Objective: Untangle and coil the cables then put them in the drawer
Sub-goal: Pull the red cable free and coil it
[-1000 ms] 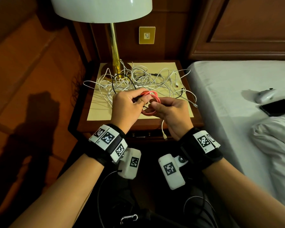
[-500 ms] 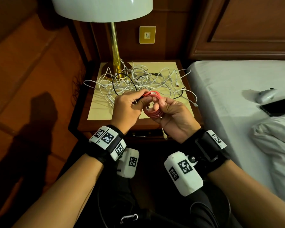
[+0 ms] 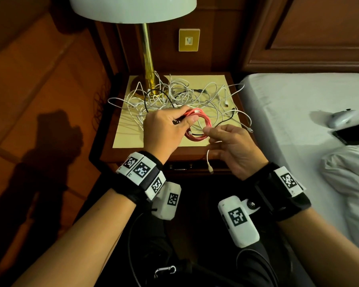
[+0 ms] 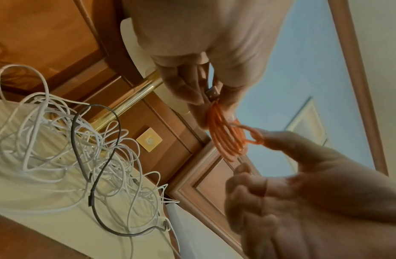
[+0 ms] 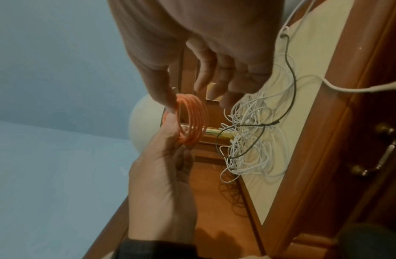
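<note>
A red cable (image 3: 198, 126), wound into a small coil, hangs above the front of the nightstand (image 3: 133, 156). My left hand (image 3: 184, 121) grips the coil's top between thumb and fingers (image 4: 214, 105). My right hand (image 3: 210, 131) pinches the cable's loose tail at the coil's right side, and one turn loops over its index fingertip (image 4: 265, 138). The tail's white plug (image 3: 210, 168) dangles below the right hand. Behind the hands a tangle of white cables (image 3: 184, 98) and a black cable (image 3: 153, 94) lies on a yellow mat (image 3: 129, 139). The drawer handle (image 5: 378, 157) is in view; the drawer front looks closed.
A brass lamp (image 3: 147, 65) stands at the nightstand's back left with cables around its base. A wall switch (image 3: 189, 40) is behind. The bed (image 3: 288, 112) on the right holds a dark phone (image 3: 354, 133), a white controller (image 3: 342, 119) and a pillow (image 3: 348, 168).
My right hand rolled over the coil, then swung back out to the right with the tail, so the white plug hangs free again. The left hand kept its grip in place.
</note>
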`<action>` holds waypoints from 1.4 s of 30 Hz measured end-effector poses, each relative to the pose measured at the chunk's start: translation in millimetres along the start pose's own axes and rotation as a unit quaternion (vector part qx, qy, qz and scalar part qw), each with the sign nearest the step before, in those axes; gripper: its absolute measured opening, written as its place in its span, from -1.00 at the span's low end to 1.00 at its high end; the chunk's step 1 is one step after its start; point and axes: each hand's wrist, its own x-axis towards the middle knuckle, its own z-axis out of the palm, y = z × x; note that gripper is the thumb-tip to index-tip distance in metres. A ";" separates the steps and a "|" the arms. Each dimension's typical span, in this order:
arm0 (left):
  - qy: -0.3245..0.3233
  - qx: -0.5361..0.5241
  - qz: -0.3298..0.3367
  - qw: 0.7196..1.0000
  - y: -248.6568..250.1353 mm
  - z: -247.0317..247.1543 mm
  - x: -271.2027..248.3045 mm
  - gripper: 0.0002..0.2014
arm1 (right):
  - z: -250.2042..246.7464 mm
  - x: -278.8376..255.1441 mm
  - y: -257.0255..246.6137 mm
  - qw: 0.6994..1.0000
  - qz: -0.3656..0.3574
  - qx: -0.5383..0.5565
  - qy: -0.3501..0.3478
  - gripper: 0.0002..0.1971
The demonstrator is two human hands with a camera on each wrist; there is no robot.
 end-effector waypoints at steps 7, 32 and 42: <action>0.011 0.027 0.027 0.999 0.9 4.6 -6.0 -0.67 | 4.9 -2.7 -2.4 0.996 0.025 -0.080 0.036 -0.88; -0.009 -0.265 -0.310 0.913 18.2 13.3 -20.4 -0.87 | 11.3 5.7 11.9 0.995 -0.053 0.044 0.072 -0.79; -0.099 -0.257 -0.319 0.907 22.9 11.7 -22.2 -0.85 | 11.9 2.2 10.6 0.987 -0.081 0.121 0.070 -0.83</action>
